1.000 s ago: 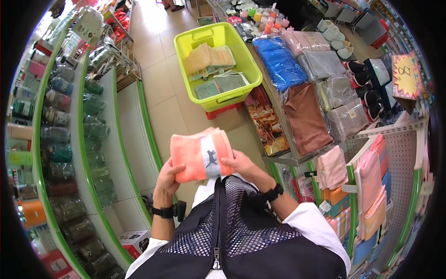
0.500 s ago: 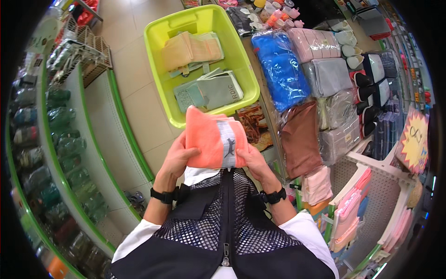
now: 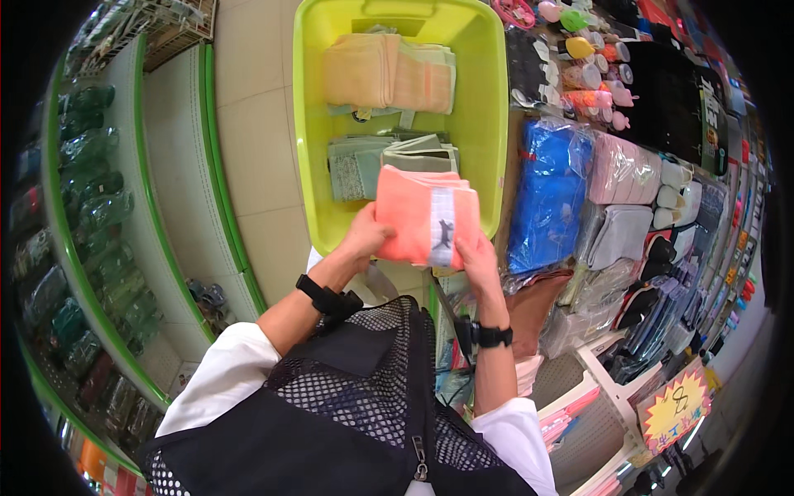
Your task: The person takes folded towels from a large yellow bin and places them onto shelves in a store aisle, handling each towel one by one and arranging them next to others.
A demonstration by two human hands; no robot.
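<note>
A folded coral-pink towel with a pale band and a dark figure on it is held between both hands over the near end of a lime-green plastic bin. My left hand grips its left edge, thumb on top. My right hand pinches the lower right corner. Inside the bin, a stack of folded peach towels lies at the far end. Nearer, folded grey-green towels are partly covered by the coral towel.
On the left run white shelves with green edges, holding wrapped goods. To the right, a display carries a blue plastic-wrapped bundle, a pink wrapped pack, slippers and small toys. A starburst price sign stands lower right.
Both hands have carried the coral towel forward, from just short of the bin to over its near end. The view has shifted, so the shelves and display appear displaced.
</note>
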